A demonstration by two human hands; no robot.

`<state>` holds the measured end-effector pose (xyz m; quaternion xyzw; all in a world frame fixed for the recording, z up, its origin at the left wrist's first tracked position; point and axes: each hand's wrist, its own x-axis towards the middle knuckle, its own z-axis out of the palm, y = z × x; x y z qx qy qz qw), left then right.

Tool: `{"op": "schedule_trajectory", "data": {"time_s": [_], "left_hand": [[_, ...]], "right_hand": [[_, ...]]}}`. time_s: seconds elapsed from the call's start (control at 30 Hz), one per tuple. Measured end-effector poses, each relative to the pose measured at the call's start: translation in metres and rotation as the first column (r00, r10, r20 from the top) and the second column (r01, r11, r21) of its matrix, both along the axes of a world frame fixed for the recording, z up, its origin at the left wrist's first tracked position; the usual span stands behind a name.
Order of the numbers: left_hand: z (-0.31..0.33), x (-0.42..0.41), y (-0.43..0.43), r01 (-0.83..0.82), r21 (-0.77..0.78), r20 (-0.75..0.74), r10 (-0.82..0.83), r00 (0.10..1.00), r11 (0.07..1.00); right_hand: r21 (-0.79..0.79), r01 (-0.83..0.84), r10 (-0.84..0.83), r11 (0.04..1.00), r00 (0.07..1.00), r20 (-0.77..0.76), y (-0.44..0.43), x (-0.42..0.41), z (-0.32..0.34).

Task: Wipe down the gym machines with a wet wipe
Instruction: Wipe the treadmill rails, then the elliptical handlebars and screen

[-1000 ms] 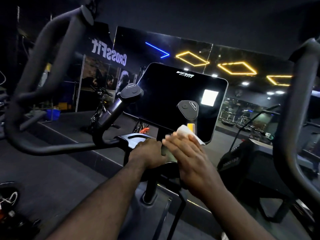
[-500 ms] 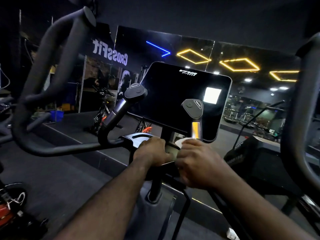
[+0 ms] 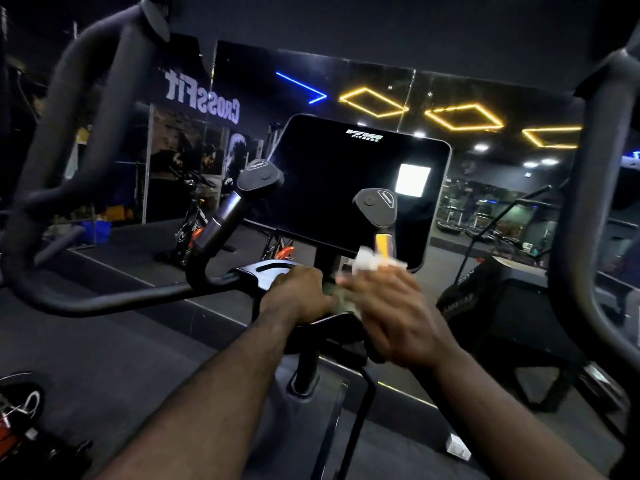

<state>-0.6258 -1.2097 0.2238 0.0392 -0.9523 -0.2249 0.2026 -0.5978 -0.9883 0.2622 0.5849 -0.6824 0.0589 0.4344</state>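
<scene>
Two thick bars stood nearest, framing the view: left bar (image 3: 79, 126) at 9 o'clock, right bar (image 3: 585, 220) at 3 o'clock.
Item: two bare forearms, entered from 6 o'clock, meeting at centre.
Item: small white box (image 3: 459, 445), on the floor at 5 o'clock.
Item: left hand (image 3: 298, 294), fingers curled together, clamped over the rear edge of the tray (image 3: 258, 271).
Item: right hand (image 3: 394, 317), just beside it at 3 o'clock, motion-blurred; its fingers (image 3: 381, 282) lay near straight and close together, pointing to 12 o'clock.
Item: wipe (image 3: 367, 261), white, bunched at those fingertips, touching the foot of the right grip (image 3: 375, 206); whether pinched or merely pressed could not be told.
Item: left grip (image 3: 259, 178), at 10 o'clock of the hands, tilted, untouched.
Item: console (image 3: 346, 188), dark, upright behind both grips at 12 o'clock, one white square lit on its right side.
Item: spin bike (image 3: 194, 216), orange-trimmed, beyond the left grip at 10 o'clock.
Farthest: mirror wall with reversed lettering (image 3: 202, 98) at 11 o'clock, a blue light (image 3: 301, 86) at 12, and yellow lights (image 3: 374, 102) toward 1 o'clock.
</scene>
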Motion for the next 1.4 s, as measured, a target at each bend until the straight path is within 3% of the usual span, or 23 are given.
{"op": "schedule_trajectory", "data": {"time_s": [0.13, 0.2, 0.3, 0.43, 0.57, 0.7, 0.8, 0.87, 0.93, 1.0, 1.13, 1.2, 1.3, 1.4], "left_hand": [[0.002, 0.003, -0.001, 0.006, 0.009, 0.012, -0.006, 1.0, 1.0], [0.001, 0.004, -0.001, -0.003, 0.017, 0.008, 0.003, 1.0, 1.0], [0.002, 0.006, 0.001, -0.004, 0.023, 0.0, 0.004, 1.0, 1.0], [0.004, 0.006, 0.002, -0.004, 0.002, -0.006, 0.004, 1.0, 1.0], [0.003, 0.009, 0.003, -0.009, 0.026, 0.007, 0.009, 1.0, 1.0], [0.005, 0.011, 0.003, -0.027, 0.037, -0.006, 0.027, 1.0, 0.999], [0.006, 0.011, 0.003, -0.02, 0.045, 0.003, 0.02, 1.0, 0.999], [0.006, 0.012, 0.003, -0.009, 0.055, 0.021, 0.008, 1.0, 0.998], [0.007, 0.014, 0.005, -0.005, 0.073, 0.036, 0.003, 0.999, 0.997], [0.008, 0.017, 0.007, -0.008, 0.079, 0.041, 0.005, 0.999, 0.997], [0.01, 0.018, 0.009, -0.014, 0.072, 0.034, 0.011, 0.999, 0.997], [0.012, 0.019, 0.01, -0.016, 0.061, 0.027, 0.014, 1.0, 0.998], [0.011, 0.019, 0.012, -0.024, 0.055, 0.015, 0.023, 1.0, 0.998], [0.01, 0.02, 0.013, -0.007, 0.022, 0.015, 0.007, 1.0, 1.0]], "right_hand": [[-0.474, 0.202, 0.05, 0.857, 0.883, 0.467, -0.039, 0.02, -0.012], [-0.57, 0.344, 0.062, 0.746, 0.817, 0.574, -0.046, 0.036, -0.042], [-0.608, 0.559, 0.166, 0.564, 0.645, 0.746, -0.051, 0.051, -0.067], [-0.576, 0.584, 0.237, 0.573, 0.554, 0.798, -0.047, 0.053, -0.058], [-0.508, 0.637, 0.178, 0.58, 0.509, 0.842, -0.04, 0.045, -0.057], [-0.51, 0.626, 0.29, 0.59, 0.424, 0.858, -0.036, 0.038, -0.07], [-0.485, 0.606, 0.409, 0.631, 0.271, 0.871, -0.031, 0.036, -0.051], [-0.397, 0.642, 0.378, 0.656, 0.176, 0.909, -0.03, 0.022, -0.042], [-0.37, 0.676, 0.333, 0.637, 0.192, 0.923, -0.036, 0.008, -0.046], [-0.395, 0.703, 0.28, 0.592, 0.28, 0.918, -0.04, 0.005, -0.061], [-0.537, 0.572, 0.174, 0.62, 0.567, 0.805, -0.028, 0.006, -0.1], [-0.532, 0.531, 0.069, 0.659, 0.662, 0.746, -0.024, 0.001, -0.107], [-0.539, 0.536, 0.048, 0.65, 0.679, 0.732, -0.022, 0.007, -0.103], [-0.583, 0.514, 0.147, 0.629, 0.657, 0.739, -0.023, 0.003, -0.109]]}}
